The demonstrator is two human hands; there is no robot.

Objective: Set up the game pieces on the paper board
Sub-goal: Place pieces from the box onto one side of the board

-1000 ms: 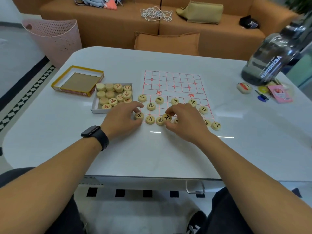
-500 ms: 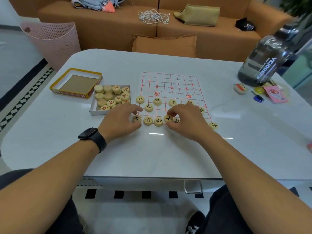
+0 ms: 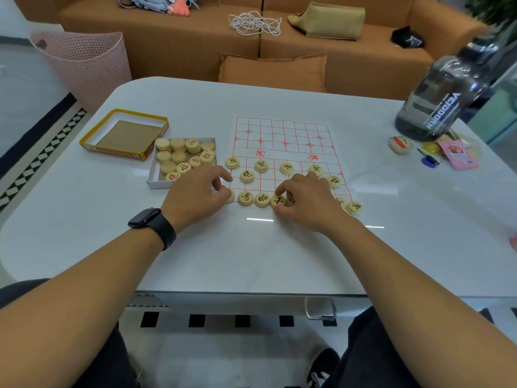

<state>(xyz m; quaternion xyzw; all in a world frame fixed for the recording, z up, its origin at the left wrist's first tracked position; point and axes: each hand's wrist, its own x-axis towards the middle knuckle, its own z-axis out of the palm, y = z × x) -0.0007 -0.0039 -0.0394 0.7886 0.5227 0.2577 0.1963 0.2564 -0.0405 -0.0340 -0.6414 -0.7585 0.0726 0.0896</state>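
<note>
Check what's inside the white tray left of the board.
The white tray holds round wooden pieces, some red-lettered, some blank side up, a few stacked. The left hand covers its near right corner; anything there is hidden.

Setting: lounge or living-room type area, per orange sofa (image 3: pixel 195 46) with cushion (image 3: pixel 272 71) behind a white table (image 3: pixel 251 253), pink laundry basket (image 3: pixel 84 63), tiled floor (image 3: pixel 25 113).
</note>
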